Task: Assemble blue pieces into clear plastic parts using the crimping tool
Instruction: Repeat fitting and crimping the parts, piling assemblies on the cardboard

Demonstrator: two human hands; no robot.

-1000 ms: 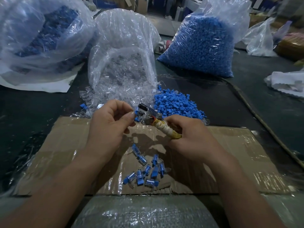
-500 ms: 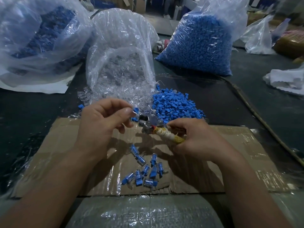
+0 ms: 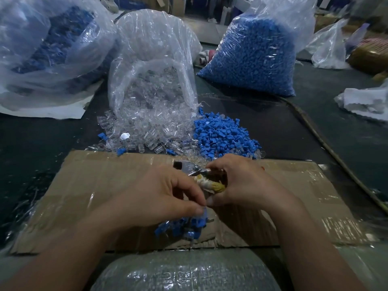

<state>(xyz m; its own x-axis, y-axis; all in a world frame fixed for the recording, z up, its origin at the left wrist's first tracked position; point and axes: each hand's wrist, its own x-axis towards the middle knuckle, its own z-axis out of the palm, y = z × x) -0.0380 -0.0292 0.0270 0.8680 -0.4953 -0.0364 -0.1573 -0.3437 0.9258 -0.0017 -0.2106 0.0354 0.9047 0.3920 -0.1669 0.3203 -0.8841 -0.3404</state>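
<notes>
My right hand [image 3: 245,185] grips the crimping tool [image 3: 190,168], whose metal jaws point left and whose cloth-wrapped handle [image 3: 212,185] sits in the palm. My left hand [image 3: 159,198] pinches an assembled blue-and-clear piece [image 3: 204,215] between thumb and forefinger, low over the small heap of assembled pieces [image 3: 180,227] on the cardboard sheet [image 3: 94,185]. Loose blue pieces [image 3: 222,135] lie in a pile beyond the cardboard, next to spilled clear plastic parts [image 3: 147,131].
An open bag of clear parts [image 3: 153,66] stands behind the spill. A full bag of blue pieces [image 3: 256,51] is at the back right, another bag [image 3: 48,45] at the back left. A bubble-wrapped bundle [image 3: 184,274] lies at the near edge. A cord [image 3: 327,143] runs along the right.
My left hand came down from the tool's jaws toward the heap of assembled pieces, carrying a piece. The tool and my right hand sank closer to the cardboard.
</notes>
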